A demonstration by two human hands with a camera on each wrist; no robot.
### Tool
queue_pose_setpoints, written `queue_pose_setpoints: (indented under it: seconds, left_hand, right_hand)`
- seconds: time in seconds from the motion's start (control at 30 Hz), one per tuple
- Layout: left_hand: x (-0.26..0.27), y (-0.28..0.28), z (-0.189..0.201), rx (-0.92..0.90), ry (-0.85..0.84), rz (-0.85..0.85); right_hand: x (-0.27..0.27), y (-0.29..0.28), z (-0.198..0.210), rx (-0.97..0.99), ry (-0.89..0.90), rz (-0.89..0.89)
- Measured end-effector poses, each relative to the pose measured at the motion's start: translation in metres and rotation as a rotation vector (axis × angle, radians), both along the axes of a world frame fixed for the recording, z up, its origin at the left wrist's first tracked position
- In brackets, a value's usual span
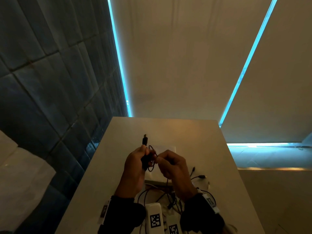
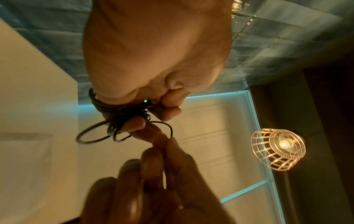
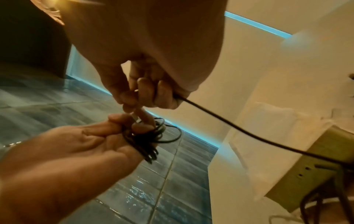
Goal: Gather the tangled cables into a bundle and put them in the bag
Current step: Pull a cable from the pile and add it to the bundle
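My left hand point(image 1: 146, 155) grips a small coil of black cable point(image 1: 150, 163) held above the white table point(image 1: 202, 137). A USB plug point(image 1: 144, 140) sticks up out of the fist. My right hand point(image 1: 157, 160) pinches a strand of the same cable next to the coil. In the left wrist view the coil point(image 2: 114, 121) sits wound under my left hand's fingers point(image 2: 168, 113). In the right wrist view the cable point(image 3: 239, 128) runs from my right hand point(image 3: 134, 104) down to the table. A white bag point(image 1: 166, 148) lies flat beneath both hands.
Loose tangled cables point(image 1: 157, 195) lie on the table near my wrists, with small connectors point(image 1: 200, 176) to the right. White blocks with black-and-white markers point(image 1: 155, 220) sit at the near edge. A dark tiled wall point(image 1: 50, 81) runs along the left.
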State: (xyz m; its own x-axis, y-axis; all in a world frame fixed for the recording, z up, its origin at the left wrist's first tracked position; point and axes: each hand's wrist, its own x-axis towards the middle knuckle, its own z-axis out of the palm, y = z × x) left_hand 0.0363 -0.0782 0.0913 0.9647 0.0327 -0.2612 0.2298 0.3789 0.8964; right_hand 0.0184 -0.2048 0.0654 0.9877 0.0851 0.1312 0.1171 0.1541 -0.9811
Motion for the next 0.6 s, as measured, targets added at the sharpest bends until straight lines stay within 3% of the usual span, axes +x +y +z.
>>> queue_pose_setpoints:
  seconds: [0.2, 0.6]
  left_hand:
    - [-0.003, 0.003, 0.011, -0.313, -0.082, -0.047]
    - [-0.007, 0.000, 0.015, -0.219, -0.207, -0.032]
  right_hand:
    - [-0.004, -0.001, -0.014, 0.000, 0.082, 0.143]
    - [0.002, -0.012, -0.100, -0.206, 0.250, 0.079]
